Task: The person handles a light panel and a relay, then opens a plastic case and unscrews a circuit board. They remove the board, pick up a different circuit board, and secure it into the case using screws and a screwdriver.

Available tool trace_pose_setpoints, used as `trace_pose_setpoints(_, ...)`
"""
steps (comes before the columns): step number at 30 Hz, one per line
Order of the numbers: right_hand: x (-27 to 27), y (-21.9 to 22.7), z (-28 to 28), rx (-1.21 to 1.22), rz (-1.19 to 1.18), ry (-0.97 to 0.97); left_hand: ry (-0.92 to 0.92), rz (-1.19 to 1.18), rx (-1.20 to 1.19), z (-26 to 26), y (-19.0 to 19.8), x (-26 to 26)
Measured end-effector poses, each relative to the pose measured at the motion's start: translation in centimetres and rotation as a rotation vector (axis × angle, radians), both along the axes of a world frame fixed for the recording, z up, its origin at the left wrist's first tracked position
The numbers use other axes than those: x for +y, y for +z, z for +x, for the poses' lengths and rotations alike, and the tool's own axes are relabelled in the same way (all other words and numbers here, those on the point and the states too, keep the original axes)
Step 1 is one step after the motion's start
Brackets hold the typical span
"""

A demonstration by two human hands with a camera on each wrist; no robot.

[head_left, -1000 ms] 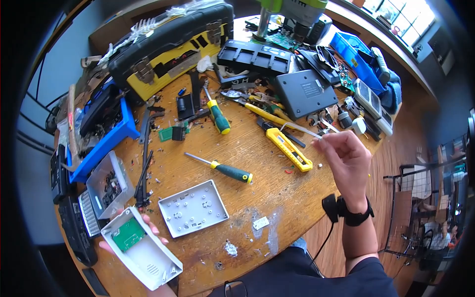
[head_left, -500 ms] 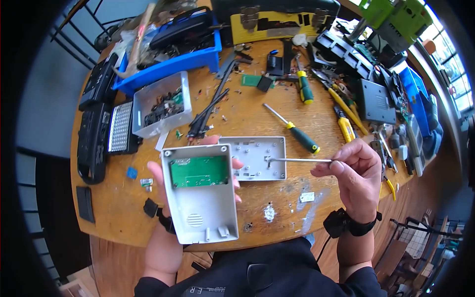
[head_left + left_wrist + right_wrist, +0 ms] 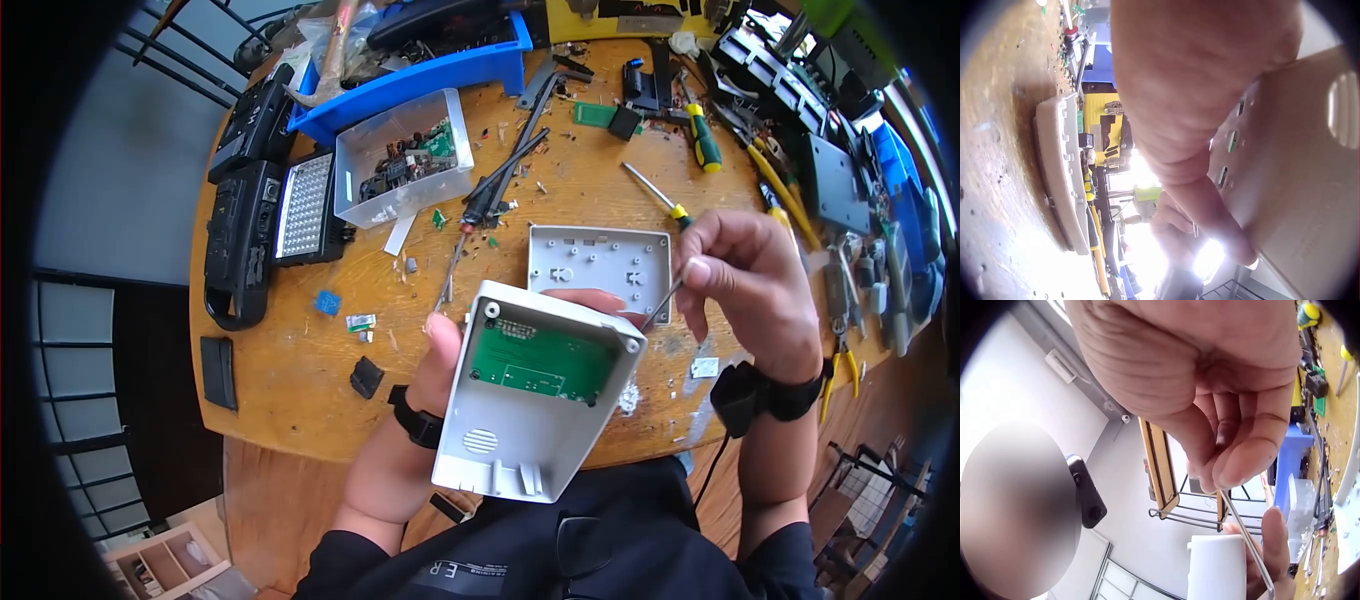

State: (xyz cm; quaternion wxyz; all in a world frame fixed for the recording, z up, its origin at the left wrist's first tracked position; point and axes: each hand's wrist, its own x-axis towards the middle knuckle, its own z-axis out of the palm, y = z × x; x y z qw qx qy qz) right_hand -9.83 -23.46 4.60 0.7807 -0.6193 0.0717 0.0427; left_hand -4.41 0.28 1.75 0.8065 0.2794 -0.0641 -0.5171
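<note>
In the head view my left hand (image 3: 440,362) holds an off-white plastic housing half (image 3: 512,425), tilted with its open side toward me. Its thumb lies along the left edge, and the other fingers are mostly hidden behind. A green circuit board (image 3: 545,364) sits inside the upper part. My right hand (image 3: 758,280) pinches a thin metal rod (image 3: 661,307) between thumb and fingertips, close to the housing's upper right corner. The right wrist view shows the rod (image 3: 1244,532) with a bent far end. Behind lies the matching shallow shell (image 3: 600,248), open side up.
A screwdriver (image 3: 655,190) lies behind the right hand, another (image 3: 703,140) farther back. A clear bin of small parts (image 3: 350,208) and a blue tray (image 3: 430,75) stand at the back left. Scraps (image 3: 367,378) litter the wood. Pliers handles (image 3: 840,385) lie at the right edge.
The left hand has brought the housing from the left to the middle, in front of me, and tilted it. The right hand has moved the rod in to the housing's upper right corner. The view has swung left.
</note>
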Motion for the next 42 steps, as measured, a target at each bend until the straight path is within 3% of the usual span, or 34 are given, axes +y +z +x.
trace_pose_setpoints(8, 1.8, -0.8, 2.0, 0.068, -0.044, 0.131, -0.057, 0.073, -0.017, -0.7, 0.7, 0.8)
trace_pose_setpoints(12, 2.4, -0.8, 1.0, 0.014, -0.266, 0.074, -0.034, 0.022, -0.009, -0.5, 0.2, 0.6)
trace_pose_setpoints(15, 2.0, -0.3, -0.4, -0.351, -0.684, 0.133, 0.037, -0.046, 0.077, -0.3, 0.3, 0.3)
trace_pose_setpoints(17, 2.2, -0.3, -1.5, -0.331, -0.646, 0.145, 0.039, -0.072, 0.058, 0.0, -0.3, 0.4)
trace_pose_setpoints(20, 3.4, -0.4, -2.6, -0.34, -0.714, 0.111, 0.065, -0.142, 0.054, 0.1, -1.3, 0.5)
trace_pose_setpoints(23, 4.6, -0.2, -3.1, -0.389, -1.01, -0.025, 0.093, -0.241, 0.097, 0.0, -1.1, 0.3)
trace_pose_setpoints(24, 4.8, -0.4, -3.1, -0.385, -1.01, -0.024, 0.1, -0.268, 0.111, 0.0, -1.1, 0.2)
trace_pose_setpoints(27, 5.4, -0.9, -3.0, -0.443, -0.979, -0.086, 0.117, -0.229, 0.023, 0.5, -1.1, 0.4)
trace_pose_setpoints(30, 5.8, -1.0, -3.0, -0.467, -1.049, -0.154, -0.083, -0.002, -0.191, 1.4, -0.3, 0.4)
trace_pose_setpoints(33, 5.6, -0.8, -3.1, -0.524, -1.146, -0.149, -0.091, 0.019, -0.291, 1.3, -0.6, 0.1)
trace_pose_setpoints(39, 5.5, -1.2, -3.1, -0.635, -1.363, -0.166, -0.044, -0.027, -0.248, 0.9, -1.2, -0.3)
trace_pose_setpoints(42, 4.4, -0.8, -3.5, -0.578, -1.318, -0.38, -0.026, -0.022, -0.252, 1.0, -1.2, -0.4)
